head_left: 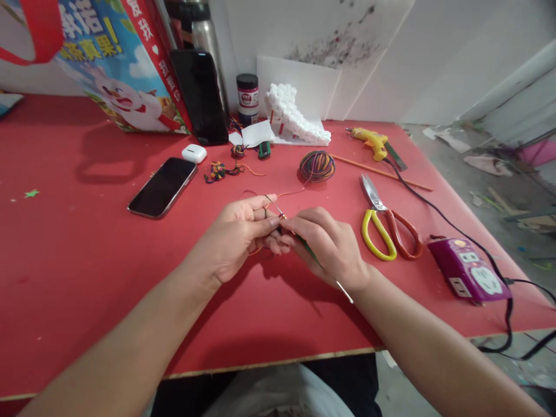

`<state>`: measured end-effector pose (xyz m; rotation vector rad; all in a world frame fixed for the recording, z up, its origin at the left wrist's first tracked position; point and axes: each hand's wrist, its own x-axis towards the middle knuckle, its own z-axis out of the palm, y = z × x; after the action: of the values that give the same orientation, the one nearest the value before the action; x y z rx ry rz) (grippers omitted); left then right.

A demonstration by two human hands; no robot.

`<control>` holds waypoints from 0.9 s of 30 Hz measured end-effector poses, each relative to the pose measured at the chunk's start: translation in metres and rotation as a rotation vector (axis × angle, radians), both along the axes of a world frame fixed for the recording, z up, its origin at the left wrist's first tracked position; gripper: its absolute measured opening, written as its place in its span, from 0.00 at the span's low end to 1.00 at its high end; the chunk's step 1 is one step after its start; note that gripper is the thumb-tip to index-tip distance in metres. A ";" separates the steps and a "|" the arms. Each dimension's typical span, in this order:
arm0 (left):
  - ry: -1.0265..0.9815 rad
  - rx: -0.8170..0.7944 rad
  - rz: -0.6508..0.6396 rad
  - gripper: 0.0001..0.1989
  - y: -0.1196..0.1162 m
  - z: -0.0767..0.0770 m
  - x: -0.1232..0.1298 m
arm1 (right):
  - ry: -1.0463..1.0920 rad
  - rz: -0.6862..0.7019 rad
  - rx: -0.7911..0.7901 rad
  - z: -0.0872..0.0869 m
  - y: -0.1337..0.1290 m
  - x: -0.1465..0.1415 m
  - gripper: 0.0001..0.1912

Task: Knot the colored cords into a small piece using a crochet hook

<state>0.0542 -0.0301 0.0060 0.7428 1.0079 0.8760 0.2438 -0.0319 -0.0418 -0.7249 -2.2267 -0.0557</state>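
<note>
Between my fingertips, over the front of the red table (pixel 108 278), is a small dark piece of crochet (pixel 280 229), mostly hidden. My left hand (pixel 243 229) pinches it, with yarn running over the raised forefinger. A crochet hook (pixel 310 248) with a green grip is held in my right hand (pixel 328 246); its thin tip points up and left at the piece, and its silver end sticks out below the palm. Thin orange yarn (pixel 289 194) leads from my left hand back to a multicoloured yarn ball (pixel 317 166) lying just behind the hands.
Scissors (pixel 380 214), a purple power socket (pixel 471 269) with a black cable and a yellow glue gun (pixel 369 141) lie to the right. To the left are a phone (pixel 163 188) and a white earphone case (pixel 194 153). Behind stand a bag (pixel 125 75), a jar (pixel 247 98) and a white model (pixel 295 116).
</note>
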 end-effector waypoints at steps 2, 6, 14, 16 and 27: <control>0.033 0.055 0.022 0.36 -0.002 0.000 0.002 | 0.001 -0.067 -0.001 -0.002 -0.004 -0.004 0.10; 0.142 0.158 0.043 0.40 -0.007 -0.001 0.006 | 0.041 -0.110 -0.021 -0.005 -0.008 -0.010 0.09; 0.255 0.277 0.034 0.40 -0.005 -0.009 0.007 | 0.304 0.032 -0.229 0.001 -0.005 -0.010 0.07; 0.253 0.286 0.028 0.40 -0.004 -0.010 0.007 | 0.338 0.068 -0.266 0.002 -0.004 -0.007 0.06; 0.336 0.254 0.021 0.33 -0.003 -0.007 0.007 | 0.424 0.096 -0.464 0.013 0.005 0.005 0.08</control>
<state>0.0615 -0.0333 -0.0012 1.1237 1.2141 0.9259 0.2493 -0.0270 -0.0293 -0.7850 -1.8699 0.6234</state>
